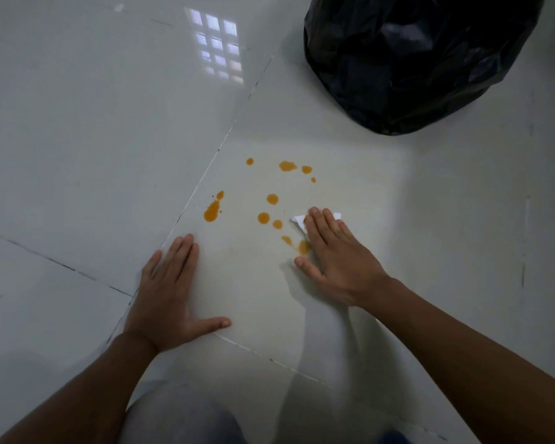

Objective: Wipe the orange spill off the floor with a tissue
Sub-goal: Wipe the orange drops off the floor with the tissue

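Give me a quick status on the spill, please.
Left hand flat on floor. Right hand pressing tissue at spill edge. Most drops unwiped. Nothing in the way.

Tissue [298, 220] mostly under right hand [335, 251]

- Your floor [77, 123] is glossy pale tile with thin dark joints.
- Orange spill [272, 199] drops lie scattered ahead of and between your hands.
- A white tissue [298, 221] lies flat under your right hand [337, 261].
- Your left hand [170, 293] rests flat on the tile.
- A black bag [414, 59] sits well beyond your right hand.
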Motion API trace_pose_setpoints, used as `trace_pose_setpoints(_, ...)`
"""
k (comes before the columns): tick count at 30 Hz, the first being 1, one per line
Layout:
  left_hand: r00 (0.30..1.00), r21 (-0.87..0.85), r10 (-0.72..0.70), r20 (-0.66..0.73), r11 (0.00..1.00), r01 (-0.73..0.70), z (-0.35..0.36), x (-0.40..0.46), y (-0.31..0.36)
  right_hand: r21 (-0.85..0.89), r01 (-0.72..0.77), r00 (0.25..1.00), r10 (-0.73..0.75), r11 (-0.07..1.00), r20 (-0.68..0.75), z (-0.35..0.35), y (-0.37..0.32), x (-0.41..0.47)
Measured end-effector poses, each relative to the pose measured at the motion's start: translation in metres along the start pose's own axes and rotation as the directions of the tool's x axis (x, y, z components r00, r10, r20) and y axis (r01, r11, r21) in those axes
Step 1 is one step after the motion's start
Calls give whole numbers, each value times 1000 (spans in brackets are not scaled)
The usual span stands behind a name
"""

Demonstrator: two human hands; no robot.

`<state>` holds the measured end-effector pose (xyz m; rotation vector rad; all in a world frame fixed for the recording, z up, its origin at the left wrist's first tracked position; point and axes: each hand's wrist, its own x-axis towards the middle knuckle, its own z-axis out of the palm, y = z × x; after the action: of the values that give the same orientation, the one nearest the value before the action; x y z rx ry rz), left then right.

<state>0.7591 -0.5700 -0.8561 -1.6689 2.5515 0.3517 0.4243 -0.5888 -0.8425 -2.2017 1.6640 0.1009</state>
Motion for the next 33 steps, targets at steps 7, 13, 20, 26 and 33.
trace_pose_setpoints(7,1000,0,3,1,1000,-3,0,-1,0,9,-155,988,155,988,-21,-7,37,-20)
trace_pose_setpoints(13,1000,5,7,-18,1000,-7,-2,-1,3,-5,-240,969,239,971,-65,0,62,-60)
trace_pose_setpoints(20,1000,17,3,-10,1000,-3,-1,-1,2,66,-270,954,277,960,-116,17,54,-98)
trace_pose_setpoints(26,1000,29,2,1,1000,-2,0,-1,1,40,-208,973,211,977,-94,40,5,-119)
trace_pose_setpoints(33,1000,27,-4,-4,1000,4,1,1,0,-69,-189,977,181,979,-112,29,23,-107)
